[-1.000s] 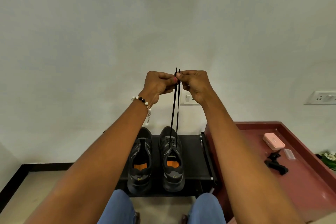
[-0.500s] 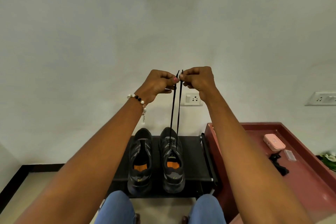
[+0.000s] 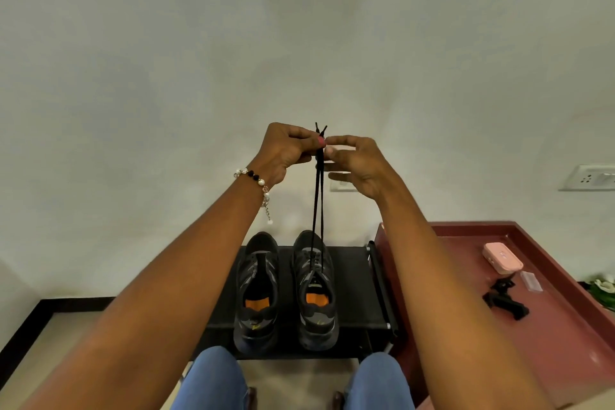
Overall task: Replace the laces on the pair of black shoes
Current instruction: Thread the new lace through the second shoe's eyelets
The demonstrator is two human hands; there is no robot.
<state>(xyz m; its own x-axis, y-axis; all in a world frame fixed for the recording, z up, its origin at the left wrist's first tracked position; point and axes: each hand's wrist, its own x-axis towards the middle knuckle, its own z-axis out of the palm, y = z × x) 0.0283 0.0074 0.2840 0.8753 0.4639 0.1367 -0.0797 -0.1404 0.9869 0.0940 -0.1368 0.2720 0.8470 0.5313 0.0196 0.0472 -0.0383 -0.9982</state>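
At the left of the low black bench (image 3: 352,293) stands the left shoe (image 3: 257,289), its eyelets bare and its tongue showing, so it likely waits its turn for a lace. Beside it, just touching or nearly so, the right shoe (image 3: 316,289) carries the black lace (image 3: 317,203), whose two strands rise taut from the upper eyelets to the raised hands, probably drawn up so the ends can be matched for even length. The left hand (image 3: 286,153), arm stretched forward and up with a beaded bracelet (image 3: 253,176) at the wrist, has its grip curled and pinching both strands just under the tips, which poke out above the fingers. The right hand (image 3: 359,166) is at the same height, touching the left at the fingertips, its grip loosely spread, thumb and forefinger near the lace but not plainly closed on it. Further right, a pink case (image 3: 502,258) lies on a red-brown table (image 3: 565,343).
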